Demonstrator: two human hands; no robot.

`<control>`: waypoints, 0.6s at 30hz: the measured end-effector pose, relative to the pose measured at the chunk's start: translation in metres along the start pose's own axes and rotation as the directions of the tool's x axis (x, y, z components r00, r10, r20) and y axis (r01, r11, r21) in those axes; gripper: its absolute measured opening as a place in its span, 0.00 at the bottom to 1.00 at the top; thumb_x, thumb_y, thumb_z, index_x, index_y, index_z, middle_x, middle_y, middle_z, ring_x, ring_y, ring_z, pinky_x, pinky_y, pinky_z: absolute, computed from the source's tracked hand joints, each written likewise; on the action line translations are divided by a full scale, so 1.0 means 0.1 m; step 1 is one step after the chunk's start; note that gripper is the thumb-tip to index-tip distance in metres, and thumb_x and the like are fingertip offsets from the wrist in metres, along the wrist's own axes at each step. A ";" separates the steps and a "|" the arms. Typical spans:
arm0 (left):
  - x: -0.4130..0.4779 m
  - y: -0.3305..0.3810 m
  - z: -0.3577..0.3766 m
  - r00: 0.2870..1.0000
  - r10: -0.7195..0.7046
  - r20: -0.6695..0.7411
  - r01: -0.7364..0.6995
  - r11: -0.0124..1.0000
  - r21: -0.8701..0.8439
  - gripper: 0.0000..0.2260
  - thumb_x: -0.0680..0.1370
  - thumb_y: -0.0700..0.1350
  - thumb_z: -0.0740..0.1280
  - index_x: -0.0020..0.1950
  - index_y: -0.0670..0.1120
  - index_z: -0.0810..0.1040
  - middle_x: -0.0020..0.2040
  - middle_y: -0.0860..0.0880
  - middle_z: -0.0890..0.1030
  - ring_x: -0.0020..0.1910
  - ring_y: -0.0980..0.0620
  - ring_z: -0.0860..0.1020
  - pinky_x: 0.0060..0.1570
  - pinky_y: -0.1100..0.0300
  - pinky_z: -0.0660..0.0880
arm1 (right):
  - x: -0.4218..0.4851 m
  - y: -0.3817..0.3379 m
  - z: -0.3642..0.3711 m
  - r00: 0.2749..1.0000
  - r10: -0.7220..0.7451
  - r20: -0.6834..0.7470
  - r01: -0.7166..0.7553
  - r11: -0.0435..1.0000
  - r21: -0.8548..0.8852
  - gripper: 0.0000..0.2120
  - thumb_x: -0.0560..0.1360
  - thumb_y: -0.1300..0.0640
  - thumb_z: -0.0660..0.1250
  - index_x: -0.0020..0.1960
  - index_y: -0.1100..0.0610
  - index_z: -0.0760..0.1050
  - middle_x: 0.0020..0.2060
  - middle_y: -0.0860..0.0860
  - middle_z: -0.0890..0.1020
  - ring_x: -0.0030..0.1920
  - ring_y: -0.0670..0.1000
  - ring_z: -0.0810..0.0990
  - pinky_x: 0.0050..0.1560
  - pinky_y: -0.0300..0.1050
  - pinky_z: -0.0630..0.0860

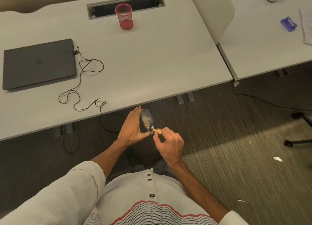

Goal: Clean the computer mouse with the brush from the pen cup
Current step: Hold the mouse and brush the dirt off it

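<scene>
A dark computer mouse (146, 120), dusted with yellowish crumbs, is held in front of the table's near edge by my left hand (133, 128), fingers along its left side and thumb under its near end. My right hand (168, 144) pinches a small brush (156, 130) with a pale wooden handle; its tip touches the mouse's lower right edge. The mouse's thin cable (81, 82) winds across the table to the laptop. A red mesh pen cup (125, 16) stands at the back of the table and looks empty.
A shut dark laptop (38, 64) lies at the table's left. A cable slot (125, 5) runs behind the cup. A second table (270, 44) to the right holds a blue box (288, 24), papers and a bottle. Carpet below has paper scraps and chair legs.
</scene>
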State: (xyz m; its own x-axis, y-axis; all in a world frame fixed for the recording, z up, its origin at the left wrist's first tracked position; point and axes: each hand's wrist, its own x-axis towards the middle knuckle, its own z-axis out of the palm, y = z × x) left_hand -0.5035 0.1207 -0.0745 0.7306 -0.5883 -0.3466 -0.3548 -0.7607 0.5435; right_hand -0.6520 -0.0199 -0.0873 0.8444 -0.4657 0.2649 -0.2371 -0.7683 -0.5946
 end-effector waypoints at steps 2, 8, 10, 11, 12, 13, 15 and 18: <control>-0.01 0.01 0.02 1.000 -0.001 -0.008 0.001 1.000 -0.020 0.56 0.74 0.70 0.74 0.88 0.45 0.49 0.89 0.46 0.52 0.89 0.48 0.50 0.88 0.45 0.50 | -0.02 -0.02 0.02 1.000 0.005 0.009 -0.006 1.000 0.015 0.06 0.79 0.50 0.76 0.51 0.52 0.87 0.40 0.45 0.86 0.36 0.43 0.81 0.33 0.45 0.77; -0.01 -0.02 0.04 1.000 0.007 -0.013 -0.008 0.999 -0.042 0.55 0.75 0.68 0.75 0.88 0.44 0.49 0.89 0.45 0.51 0.89 0.47 0.50 0.88 0.46 0.49 | -0.05 -0.08 0.07 0.999 0.014 0.039 -0.017 0.997 0.080 0.06 0.80 0.50 0.75 0.52 0.51 0.87 0.41 0.44 0.87 0.36 0.42 0.81 0.33 0.46 0.78; -0.02 -0.05 0.04 1.000 0.007 -0.002 -0.007 0.999 -0.033 0.56 0.74 0.67 0.76 0.88 0.44 0.48 0.89 0.45 0.50 0.89 0.47 0.49 0.88 0.46 0.48 | -0.04 -0.10 0.07 0.999 0.014 0.052 -0.020 0.994 0.109 0.07 0.80 0.49 0.74 0.53 0.51 0.87 0.43 0.44 0.88 0.37 0.42 0.82 0.33 0.47 0.79; -0.02 -0.06 0.04 1.000 0.004 0.007 -0.004 0.999 -0.032 0.56 0.74 0.67 0.76 0.88 0.44 0.48 0.89 0.45 0.49 0.89 0.47 0.48 0.88 0.47 0.47 | -0.05 -0.10 0.07 0.998 0.006 0.058 -0.013 0.993 0.120 0.07 0.81 0.49 0.74 0.54 0.51 0.87 0.43 0.44 0.88 0.38 0.42 0.83 0.34 0.46 0.80; -0.03 -0.07 0.05 1.000 0.001 0.018 0.000 0.999 -0.034 0.57 0.74 0.66 0.77 0.88 0.44 0.47 0.89 0.45 0.48 0.89 0.47 0.47 0.88 0.47 0.46 | -0.05 -0.11 0.07 0.998 -0.006 0.062 -0.002 0.992 0.125 0.08 0.81 0.49 0.74 0.54 0.51 0.88 0.43 0.44 0.88 0.39 0.42 0.83 0.34 0.46 0.81; -0.03 -0.08 0.05 1.000 -0.001 0.027 0.002 0.999 -0.036 0.57 0.74 0.66 0.77 0.88 0.44 0.46 0.89 0.45 0.47 0.89 0.47 0.47 0.88 0.47 0.45 | -0.06 -0.11 0.07 0.998 -0.020 0.063 0.012 0.992 0.124 0.08 0.81 0.49 0.74 0.54 0.51 0.88 0.44 0.44 0.88 0.39 0.42 0.83 0.34 0.45 0.81; -0.04 -0.08 0.05 1.000 0.001 0.027 0.001 0.999 -0.044 0.57 0.74 0.67 0.77 0.88 0.44 0.46 0.89 0.45 0.47 0.89 0.47 0.47 0.88 0.47 0.46 | -0.07 -0.09 0.05 0.998 -0.035 0.043 0.030 0.993 0.110 0.08 0.81 0.48 0.74 0.54 0.51 0.87 0.44 0.44 0.88 0.40 0.41 0.83 0.34 0.43 0.79; -0.04 -0.07 0.03 1.000 0.015 -0.014 -0.015 0.998 -0.060 0.56 0.74 0.67 0.76 0.88 0.45 0.48 0.89 0.46 0.50 0.89 0.48 0.48 0.88 0.45 0.48 | -0.06 -0.04 0.00 0.999 -0.028 -0.026 0.029 0.998 0.054 0.10 0.84 0.46 0.70 0.55 0.50 0.87 0.44 0.43 0.87 0.40 0.40 0.80 0.35 0.40 0.74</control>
State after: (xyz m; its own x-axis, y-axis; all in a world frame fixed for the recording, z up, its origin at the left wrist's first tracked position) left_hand -0.5061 0.1275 -0.0793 0.7334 -0.5955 -0.3278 -0.3302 -0.7337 0.5939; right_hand -0.6560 -0.0144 -0.0866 0.8378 -0.4554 0.3012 -0.1859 -0.7567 -0.6268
